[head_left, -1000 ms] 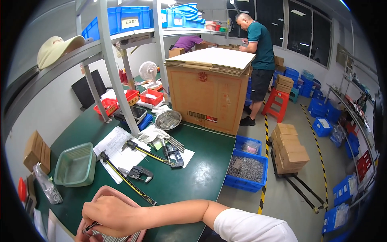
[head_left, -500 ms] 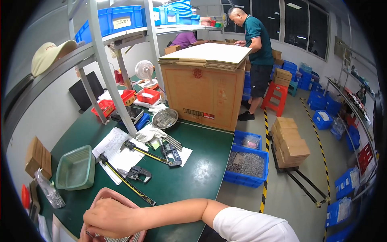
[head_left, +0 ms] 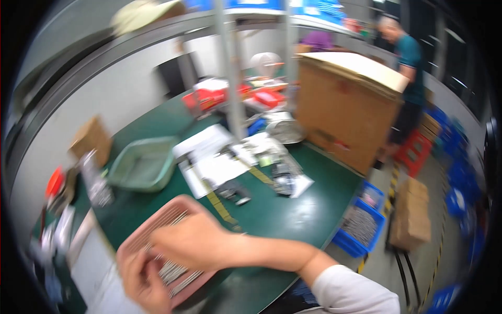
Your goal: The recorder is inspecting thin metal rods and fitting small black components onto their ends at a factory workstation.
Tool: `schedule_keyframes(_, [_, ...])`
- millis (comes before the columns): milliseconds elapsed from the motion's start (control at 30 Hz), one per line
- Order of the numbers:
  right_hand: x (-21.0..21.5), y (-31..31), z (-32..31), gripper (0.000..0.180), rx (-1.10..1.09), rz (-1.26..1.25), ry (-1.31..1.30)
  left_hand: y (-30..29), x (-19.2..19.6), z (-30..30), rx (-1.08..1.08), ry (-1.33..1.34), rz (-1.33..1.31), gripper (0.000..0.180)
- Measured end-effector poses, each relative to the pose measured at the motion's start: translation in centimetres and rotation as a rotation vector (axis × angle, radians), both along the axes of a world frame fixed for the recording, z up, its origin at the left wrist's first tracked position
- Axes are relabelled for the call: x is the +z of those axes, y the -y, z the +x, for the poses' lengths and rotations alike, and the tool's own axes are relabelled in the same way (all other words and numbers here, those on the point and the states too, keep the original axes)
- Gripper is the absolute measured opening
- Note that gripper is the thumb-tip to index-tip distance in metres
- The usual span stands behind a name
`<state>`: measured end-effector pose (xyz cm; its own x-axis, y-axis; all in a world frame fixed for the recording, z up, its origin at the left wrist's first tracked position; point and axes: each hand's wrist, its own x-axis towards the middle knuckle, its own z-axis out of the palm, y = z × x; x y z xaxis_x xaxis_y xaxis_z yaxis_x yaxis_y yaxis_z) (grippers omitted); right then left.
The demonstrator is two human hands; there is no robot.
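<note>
over the pink tray, both hands sort thin metal rods.

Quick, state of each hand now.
Left hand: curled at the pink tray of metal rods; grip cannot be told.
Right hand: resting over the rods; blurred.

Both hands are bare; no gloves, rings or watch can be made out through the blur. A white sleeve is worn on the right arm, ending well behind the right hand, with the forearm left uncovered. Only part of the left hand is seen.
</note>
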<state>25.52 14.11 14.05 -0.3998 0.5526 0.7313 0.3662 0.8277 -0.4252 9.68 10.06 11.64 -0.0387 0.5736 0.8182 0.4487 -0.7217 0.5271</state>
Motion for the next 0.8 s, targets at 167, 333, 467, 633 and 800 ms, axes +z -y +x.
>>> schedule_keyframes(167, [1.2,1.0,2.1,0.038,-0.178,0.126,0.056,-0.6,0.7,1.3,-0.050,-0.036,-0.013,0.029])
schedule_keyframes(333, [2.6,3.7,1.8,0.047,-0.220,0.115,0.007,0.3,1.1,0.7,-0.039,0.047,-0.041,0.029])
schedule_keyframes(467, [3.3,7.6,2.7,0.042,0.075,-0.193,0.430,-0.1,0.4,0.1,0.014,0.046,-0.053,0.027])
schedule_keyframes(633, [2.6,8.5,2.4,0.019,-0.017,-0.079,0.592,-0.4,0.9,0.7,0.080,0.145,-0.072,0.031])
schedule_keyframes(800, [2.5,7.6,4.4,0.014,-0.335,0.108,0.873,-1.7,0.4,1.1,0.175,0.123,-0.092,0.032])
